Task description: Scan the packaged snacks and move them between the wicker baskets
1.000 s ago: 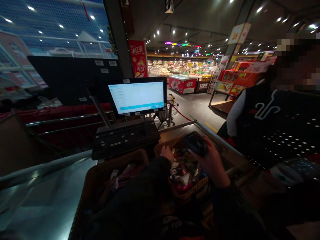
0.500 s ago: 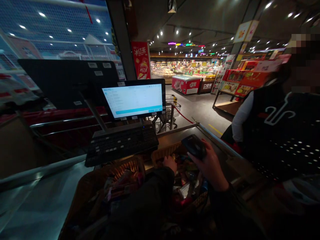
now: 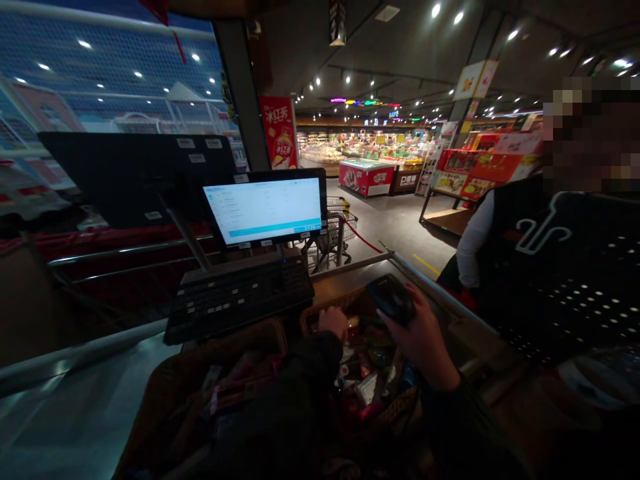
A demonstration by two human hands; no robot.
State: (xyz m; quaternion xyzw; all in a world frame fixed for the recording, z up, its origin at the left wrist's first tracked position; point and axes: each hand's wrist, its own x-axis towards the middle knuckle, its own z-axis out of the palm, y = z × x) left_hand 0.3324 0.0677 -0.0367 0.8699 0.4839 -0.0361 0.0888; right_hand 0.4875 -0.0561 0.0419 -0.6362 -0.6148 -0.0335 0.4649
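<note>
Near wicker basket (image 3: 165, 400) of packets is sitting at the counter's near edge. Right hand (image 3: 425, 337) is still gripping the black barcode scanner (image 3: 391, 298), fingers wrapped round it, over the far wicker basket (image 3: 320, 313). Left hand (image 3: 334, 322) is reaching into that basket, curled; what it pinches, cannot tell. Keyboard (image 3: 240, 297) and monitor (image 3: 265, 210) beyond, shifted slightly lower since half a second ago.

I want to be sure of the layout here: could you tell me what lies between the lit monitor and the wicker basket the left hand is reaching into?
The head view shows the black keyboard between the monitor and the basket by the left hand.
</note>
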